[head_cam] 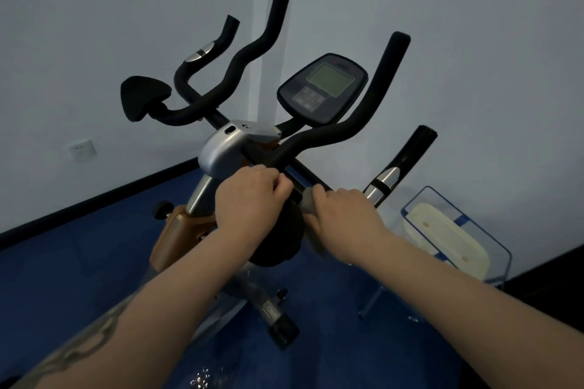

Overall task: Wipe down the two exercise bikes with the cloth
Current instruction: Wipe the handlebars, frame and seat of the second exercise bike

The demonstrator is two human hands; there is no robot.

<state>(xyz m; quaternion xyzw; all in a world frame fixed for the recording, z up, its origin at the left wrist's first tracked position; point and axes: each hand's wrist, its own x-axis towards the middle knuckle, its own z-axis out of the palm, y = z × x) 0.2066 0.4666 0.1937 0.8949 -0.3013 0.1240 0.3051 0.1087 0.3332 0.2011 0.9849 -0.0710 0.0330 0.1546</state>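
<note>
An exercise bike stands in front of me with black foam handlebars (331, 133), a console with a grey screen (322, 88), a silver clamp (221, 148) and an orange frame (180, 230). My left hand (249, 196) curls round the handlebar's crossbar just right of the clamp. My right hand (344, 211) grips a grey cloth (308, 202) and presses it on the same bar, close beside the left hand. Part of the cloth hangs below my right wrist. A black elbow pad (278, 240) sits under both hands. Only one bike is in view.
The bike stands in a corner of pale walls on a blue floor (63, 278). A clear, blue-edged basket (499, 249) holding a white object stands low at the right. A wall socket (82, 148) is at the left, above the black skirting.
</note>
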